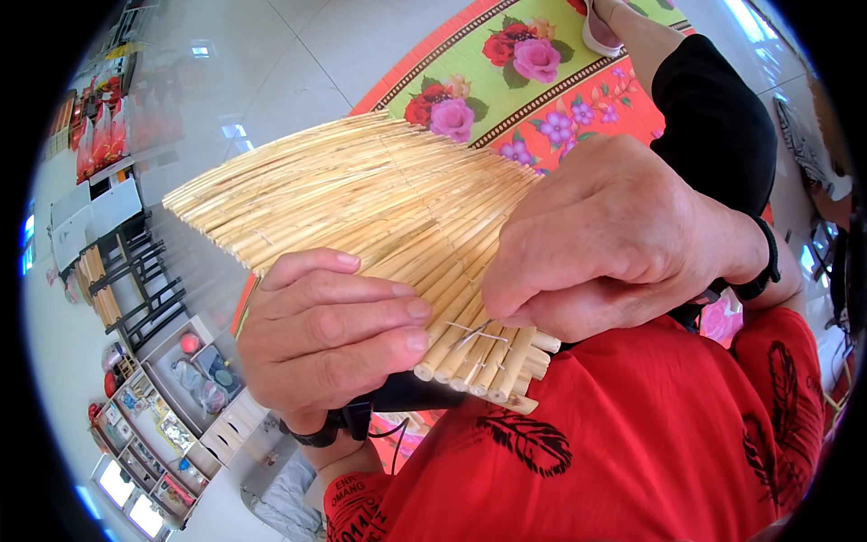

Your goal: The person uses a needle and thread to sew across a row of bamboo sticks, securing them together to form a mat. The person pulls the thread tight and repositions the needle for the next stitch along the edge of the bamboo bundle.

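Observation:
A fan-shaped mat of straw-coloured stalks point(361, 181), bound side by side with thread, lies tilted across my lap. Its narrow end, with thicker cut stalks, points toward me. My left hand point(330, 330) grips the mat's left side, fingers flat on top and its thumb hidden beneath. At the narrow end, my right hand point(614, 235) is closed in a pinch over the stalks' right edge. White thread point(479, 332) crosses the stalks there, and a thin strand runs up to the right fingertips. Whether those fingers also hold a needle is hidden.
Beyond the mat a flowered cloth point(533, 63) covers part of the tiled floor point(298, 72). Along the left stand a dark metal frame point(135, 280) and shelving point(149, 434) with small goods. Someone's leg point(646, 45) reaches onto the cloth at the upper right.

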`<state>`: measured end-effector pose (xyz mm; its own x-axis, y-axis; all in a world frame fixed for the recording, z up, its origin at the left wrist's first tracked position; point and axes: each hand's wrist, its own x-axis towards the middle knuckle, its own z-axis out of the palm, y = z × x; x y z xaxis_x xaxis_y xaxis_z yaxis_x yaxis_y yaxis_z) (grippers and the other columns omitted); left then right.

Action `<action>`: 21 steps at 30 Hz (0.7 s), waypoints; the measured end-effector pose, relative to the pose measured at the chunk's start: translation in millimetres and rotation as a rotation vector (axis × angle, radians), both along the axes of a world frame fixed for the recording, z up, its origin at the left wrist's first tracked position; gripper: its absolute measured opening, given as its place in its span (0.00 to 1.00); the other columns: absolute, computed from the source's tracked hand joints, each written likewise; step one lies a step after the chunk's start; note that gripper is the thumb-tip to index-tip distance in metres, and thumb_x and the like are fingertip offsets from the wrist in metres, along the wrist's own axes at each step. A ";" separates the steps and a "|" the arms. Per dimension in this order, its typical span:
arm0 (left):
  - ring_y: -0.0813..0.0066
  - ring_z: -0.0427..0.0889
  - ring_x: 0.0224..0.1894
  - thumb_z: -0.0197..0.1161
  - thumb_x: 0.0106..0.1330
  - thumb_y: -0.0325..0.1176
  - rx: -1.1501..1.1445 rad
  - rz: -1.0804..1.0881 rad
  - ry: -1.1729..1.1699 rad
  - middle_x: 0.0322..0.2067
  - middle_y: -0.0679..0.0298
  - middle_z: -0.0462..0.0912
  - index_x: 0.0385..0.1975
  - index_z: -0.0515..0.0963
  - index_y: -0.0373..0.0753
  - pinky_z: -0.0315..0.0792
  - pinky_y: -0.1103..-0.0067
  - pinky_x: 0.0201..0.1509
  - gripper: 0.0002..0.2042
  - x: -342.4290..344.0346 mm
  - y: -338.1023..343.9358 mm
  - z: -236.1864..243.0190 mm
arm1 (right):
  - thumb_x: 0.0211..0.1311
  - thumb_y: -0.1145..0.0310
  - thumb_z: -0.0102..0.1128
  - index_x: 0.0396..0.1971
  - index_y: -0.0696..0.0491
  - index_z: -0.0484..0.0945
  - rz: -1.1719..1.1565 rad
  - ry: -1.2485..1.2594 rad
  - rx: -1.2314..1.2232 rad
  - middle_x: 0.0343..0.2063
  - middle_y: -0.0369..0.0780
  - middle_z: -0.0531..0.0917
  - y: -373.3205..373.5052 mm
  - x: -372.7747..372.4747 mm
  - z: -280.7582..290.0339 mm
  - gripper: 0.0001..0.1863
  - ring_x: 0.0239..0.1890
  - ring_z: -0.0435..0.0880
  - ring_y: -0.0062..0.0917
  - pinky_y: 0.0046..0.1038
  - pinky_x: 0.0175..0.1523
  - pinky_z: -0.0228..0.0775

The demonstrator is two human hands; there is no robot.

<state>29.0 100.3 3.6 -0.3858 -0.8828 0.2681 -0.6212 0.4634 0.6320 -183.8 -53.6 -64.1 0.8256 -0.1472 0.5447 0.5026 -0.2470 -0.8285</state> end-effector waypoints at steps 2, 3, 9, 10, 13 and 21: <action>0.70 0.86 0.34 0.50 0.67 0.40 0.000 0.005 -0.006 0.31 0.62 0.87 0.33 0.84 0.40 0.71 0.74 0.47 0.15 0.1 0.7 0.0 | 0.50 0.80 0.64 0.28 0.55 0.81 0.005 0.008 0.003 0.23 0.37 0.83 0.0 -0.5 0.1 0.05 0.23 0.83 0.28 0.25 0.25 0.72; 0.70 0.86 0.34 0.50 0.67 0.40 0.001 0.005 -0.010 0.31 0.62 0.87 0.33 0.84 0.40 0.71 0.74 0.46 0.15 0.1 0.8 0.3 | 0.50 0.80 0.64 0.28 0.55 0.81 0.005 0.016 0.003 0.23 0.37 0.83 0.7 -1.1 0.4 0.05 0.23 0.83 0.28 0.25 0.25 0.72; 0.71 0.86 0.33 0.51 0.66 0.40 0.005 0.015 0.000 0.31 0.62 0.87 0.32 0.84 0.40 0.71 0.75 0.46 0.15 -3.1 -1.7 1.5 | 0.50 0.80 0.64 0.28 0.54 0.81 -0.020 0.010 -0.016 0.23 0.36 0.82 1.1 -1.5 0.8 0.06 0.22 0.82 0.28 0.25 0.25 0.71; 0.71 0.86 0.33 0.51 0.66 0.40 -0.001 0.017 -0.001 0.30 0.62 0.87 0.32 0.84 0.40 0.71 0.75 0.45 0.15 -3.4 -2.0 0.9 | 0.50 0.80 0.64 0.28 0.54 0.81 -0.019 0.009 -0.012 0.23 0.36 0.82 1.0 -1.7 0.8 0.06 0.22 0.82 0.28 0.25 0.24 0.71; 0.71 0.86 0.32 0.53 0.65 0.40 -0.012 0.037 -0.009 0.30 0.63 0.87 0.31 0.85 0.40 0.72 0.75 0.44 0.14 -3.2 -0.7 -0.2 | 0.50 0.80 0.64 0.28 0.54 0.81 -0.017 0.006 0.001 0.23 0.36 0.82 1.6 -2.0 0.8 0.06 0.22 0.82 0.28 0.25 0.24 0.71; 0.71 0.86 0.32 0.55 0.62 0.39 -0.011 0.034 -0.014 0.29 0.63 0.87 0.30 0.85 0.41 0.71 0.75 0.44 0.12 -2.4 -1.3 0.4 | 0.49 0.80 0.65 0.28 0.54 0.81 -0.015 0.002 0.007 0.22 0.36 0.81 1.5 -1.7 0.4 0.06 0.21 0.81 0.28 0.26 0.24 0.70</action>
